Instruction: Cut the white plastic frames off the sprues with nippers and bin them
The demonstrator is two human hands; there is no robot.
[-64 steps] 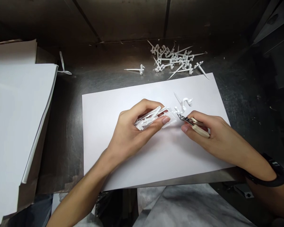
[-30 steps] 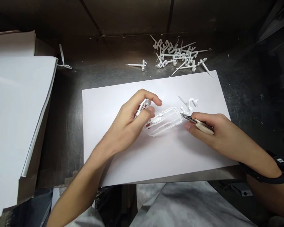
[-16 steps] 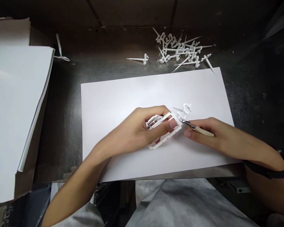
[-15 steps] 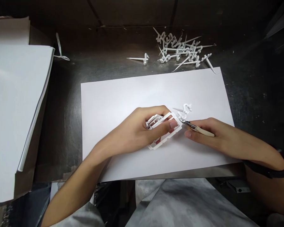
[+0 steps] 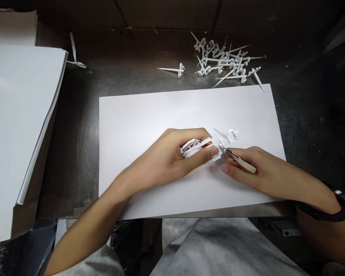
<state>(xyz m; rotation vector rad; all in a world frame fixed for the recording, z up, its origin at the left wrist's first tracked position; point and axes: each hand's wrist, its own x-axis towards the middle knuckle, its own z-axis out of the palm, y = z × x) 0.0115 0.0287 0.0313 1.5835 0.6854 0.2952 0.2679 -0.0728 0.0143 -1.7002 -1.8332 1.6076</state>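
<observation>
My left hand (image 5: pixel 175 153) is closed around a white plastic frame part (image 5: pixel 193 147), its thumb lying over the near side. In my right hand (image 5: pixel 251 165) is a pair of nippers (image 5: pixel 243 163) with cream-coloured handles. The metal jaws meet the right end of the frame part, where a curly white plastic sprue (image 5: pixel 232 134) with a thin spike sticks out. Whether the jaws have cut through I cannot tell. Both hands are over a white sheet (image 5: pixel 149 111).
Several white sprue pieces (image 5: pixel 218 61) lie heaped on the dark metal table (image 5: pixel 126 73) beyond the sheet, with one piece (image 5: pixel 175 70) apart to the left. A stack of white sheets (image 5: pixel 23 88) in a cardboard box stands at the left.
The frame part has tilted in my left hand, so its open face shows less. The sprue has turned upward and shifted slightly right; the nippers have angled downward at the handles.
</observation>
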